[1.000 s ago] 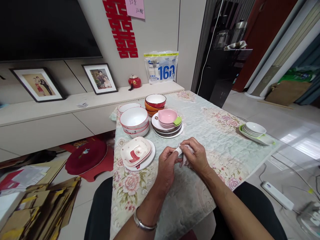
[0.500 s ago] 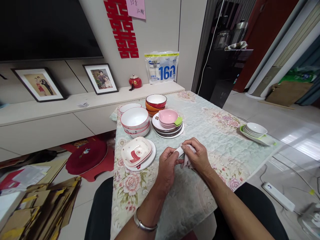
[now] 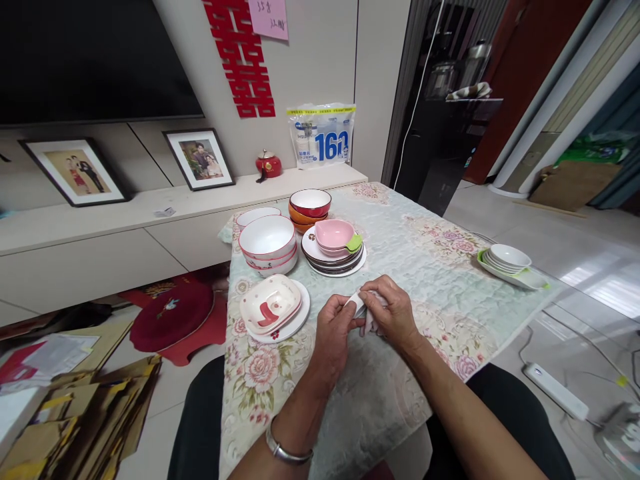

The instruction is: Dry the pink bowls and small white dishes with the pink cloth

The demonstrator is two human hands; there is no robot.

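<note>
Above the near part of the table, my left hand [image 3: 333, 333] pinches one end of a small smooth white piece of tableware [image 3: 355, 300]; most of it is covered, so its exact kind cannot be made out. My right hand [image 3: 395, 312] is closed around a pale cloth [image 3: 371, 325] wrapped over the other end. To the left of my hands, a cream rectangular bowl [image 3: 270, 303] sits on a white plate [image 3: 299, 319]. Beyond them a pink bowl [image 3: 334, 233] with a green handle tops a stack of plates [image 3: 336, 268].
White bowls with red rims [image 3: 267, 240] are stacked at the far left, beside red and orange bowls [image 3: 310, 207]. Small white dishes [image 3: 507, 257] rest on a green-edged tray [image 3: 530, 280] near the right edge of the floral tablecloth [image 3: 400, 247]. A power strip [image 3: 557, 392] lies on the floor.
My right hand and the cloth have shifted slightly around the white piece. My left hand keeps its grip. The whole view has moved a little; the stacked dishes stay put.
</note>
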